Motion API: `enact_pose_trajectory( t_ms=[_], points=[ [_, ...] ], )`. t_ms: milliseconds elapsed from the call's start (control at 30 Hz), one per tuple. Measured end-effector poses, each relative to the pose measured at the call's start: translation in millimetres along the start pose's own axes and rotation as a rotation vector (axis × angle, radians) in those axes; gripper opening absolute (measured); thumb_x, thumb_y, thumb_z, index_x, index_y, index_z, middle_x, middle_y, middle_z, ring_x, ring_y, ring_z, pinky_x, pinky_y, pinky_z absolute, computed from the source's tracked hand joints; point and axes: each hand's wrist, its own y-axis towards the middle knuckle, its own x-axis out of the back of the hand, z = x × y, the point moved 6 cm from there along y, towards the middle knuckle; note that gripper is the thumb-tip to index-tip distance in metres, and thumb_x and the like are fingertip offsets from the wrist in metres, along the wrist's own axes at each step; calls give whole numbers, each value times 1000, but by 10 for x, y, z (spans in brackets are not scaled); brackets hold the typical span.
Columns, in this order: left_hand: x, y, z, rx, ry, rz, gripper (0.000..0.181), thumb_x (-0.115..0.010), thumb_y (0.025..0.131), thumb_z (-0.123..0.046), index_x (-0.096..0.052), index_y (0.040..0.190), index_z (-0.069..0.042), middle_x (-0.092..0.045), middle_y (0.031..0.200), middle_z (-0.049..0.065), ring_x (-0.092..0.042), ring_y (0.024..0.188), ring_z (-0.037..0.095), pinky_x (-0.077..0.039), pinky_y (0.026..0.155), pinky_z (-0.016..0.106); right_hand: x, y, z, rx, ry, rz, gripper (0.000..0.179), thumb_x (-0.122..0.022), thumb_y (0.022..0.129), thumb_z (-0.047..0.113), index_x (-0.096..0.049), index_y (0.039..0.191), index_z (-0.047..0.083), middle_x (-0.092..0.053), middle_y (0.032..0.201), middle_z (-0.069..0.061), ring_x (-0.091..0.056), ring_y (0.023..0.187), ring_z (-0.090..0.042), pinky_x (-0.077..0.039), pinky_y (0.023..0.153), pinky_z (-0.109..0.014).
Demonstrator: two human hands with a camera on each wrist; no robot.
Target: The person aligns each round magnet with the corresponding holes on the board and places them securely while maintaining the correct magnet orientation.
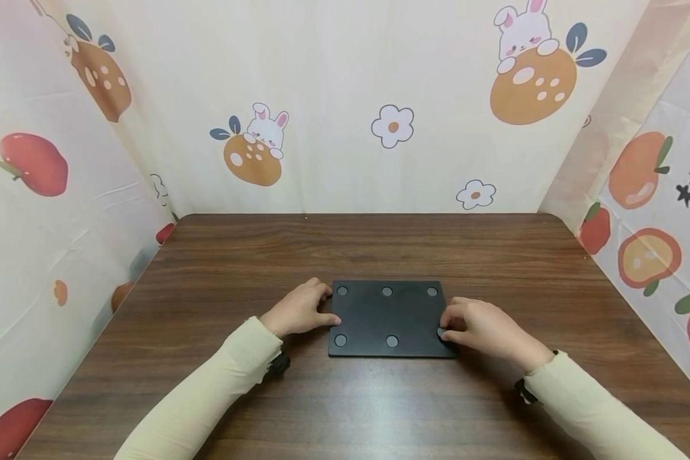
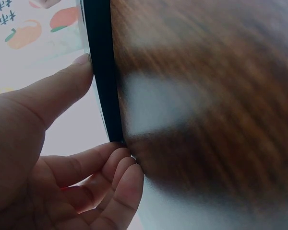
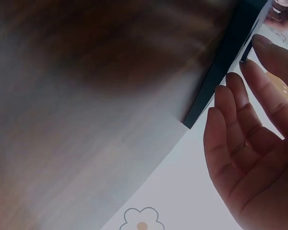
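A flat black rectangular board lies on the wooden table, with several small grey round discs set near its edges, such as one disc at the far middle. My left hand holds the board's left side, thumb over the top face and curled fingertips against the edge. At the near right corner my right hand pinches a small dark round disc between thumb and index finger, close over the board. Its other fingers bend loosely beside the right edge. The fingers partly hide that corner.
The brown wood-grain table extends around the board on all sides. Printed fabric curtains with fruit, rabbits and flowers stand behind the table and on both sides. Each wrist has a black band with a small device near the sleeve.
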Motion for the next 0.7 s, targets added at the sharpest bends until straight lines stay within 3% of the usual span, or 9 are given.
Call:
enact_pose_trajectory(
  t_ms=[700],
  points=[
    [-2,-1,6,-4,-3,-2,63,-79,82,-38,-60,129,-1,-58,119,10,-59,109,24,-49,96,39,-21,-55,66,46,-21,3,12,-79,81,20,-70,86,26,-54,83,12,-47,67,3,-43,60,-20]
  ],
)
